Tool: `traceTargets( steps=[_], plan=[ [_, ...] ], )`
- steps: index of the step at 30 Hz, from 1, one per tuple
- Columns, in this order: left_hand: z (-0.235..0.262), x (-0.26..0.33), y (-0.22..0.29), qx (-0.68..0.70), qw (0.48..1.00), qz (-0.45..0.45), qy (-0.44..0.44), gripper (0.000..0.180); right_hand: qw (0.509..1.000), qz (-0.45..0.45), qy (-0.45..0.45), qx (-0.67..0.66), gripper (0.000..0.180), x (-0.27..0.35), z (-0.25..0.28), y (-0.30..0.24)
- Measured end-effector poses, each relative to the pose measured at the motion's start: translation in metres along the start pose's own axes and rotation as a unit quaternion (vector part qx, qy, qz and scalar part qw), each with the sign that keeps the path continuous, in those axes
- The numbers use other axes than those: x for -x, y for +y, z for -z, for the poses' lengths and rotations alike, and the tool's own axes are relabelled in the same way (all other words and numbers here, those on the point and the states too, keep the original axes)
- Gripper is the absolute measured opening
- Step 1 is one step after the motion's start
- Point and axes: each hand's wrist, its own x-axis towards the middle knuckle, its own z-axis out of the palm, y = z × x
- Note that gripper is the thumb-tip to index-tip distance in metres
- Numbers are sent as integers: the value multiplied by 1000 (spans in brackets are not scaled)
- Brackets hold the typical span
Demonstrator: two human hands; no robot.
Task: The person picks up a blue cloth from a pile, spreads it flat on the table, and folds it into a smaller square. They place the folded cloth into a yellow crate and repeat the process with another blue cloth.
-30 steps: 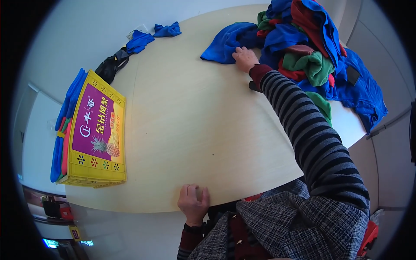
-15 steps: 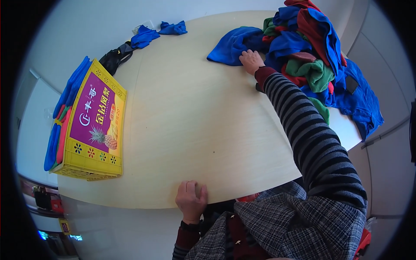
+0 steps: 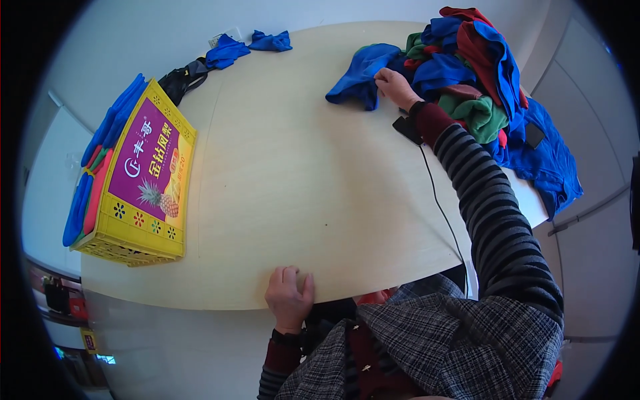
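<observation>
While right fingers pinch cloth, tips indistinct

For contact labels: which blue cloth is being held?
The blue cloth leftmost in the pile, pinched by the right hand; others are heaped, near the wall or at the crate.

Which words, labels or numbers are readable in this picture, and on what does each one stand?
Yellow crate, purple panel: large white and yellow characters, left uncopied here.
Same panel, orange patch: a short printed line, also uncopied.
Small yellow item, lower left: print too small to read.
Blue cloth at the right hand: none visible.
</observation>
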Motion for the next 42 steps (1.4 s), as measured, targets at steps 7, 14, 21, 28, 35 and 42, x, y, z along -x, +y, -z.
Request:
traceTargets(
  steps=[7, 14, 21, 28, 35, 42],
  plan=[
    [7, 8, 0, -6, 1000, 10, 6, 25, 822, -239, -148, -495, 11, 55, 109, -111],
    [5, 8, 6, 0, 1000, -7, 4, 23, 747, -343, -180, -540, 10, 169, 243, -159],
    [5, 16, -1, -17, 1000, -22, 6, 21, 892, -276, 178, -311, 20, 243, 460, -194],
    [4, 21, 3, -31, 999, -3, -11, 22, 910, -297, -96, 271, 17, 493, 499, -105],
    [6, 26, -4, -50, 998, -25, -9, 23, 863, -349, 312, 192, 14, 494, 550, -125],
    [-1, 25, 8, -38, 999, -31, 15, 20, 862, -443, 46, 242, 14, 552, 505, -78]
  ],
)
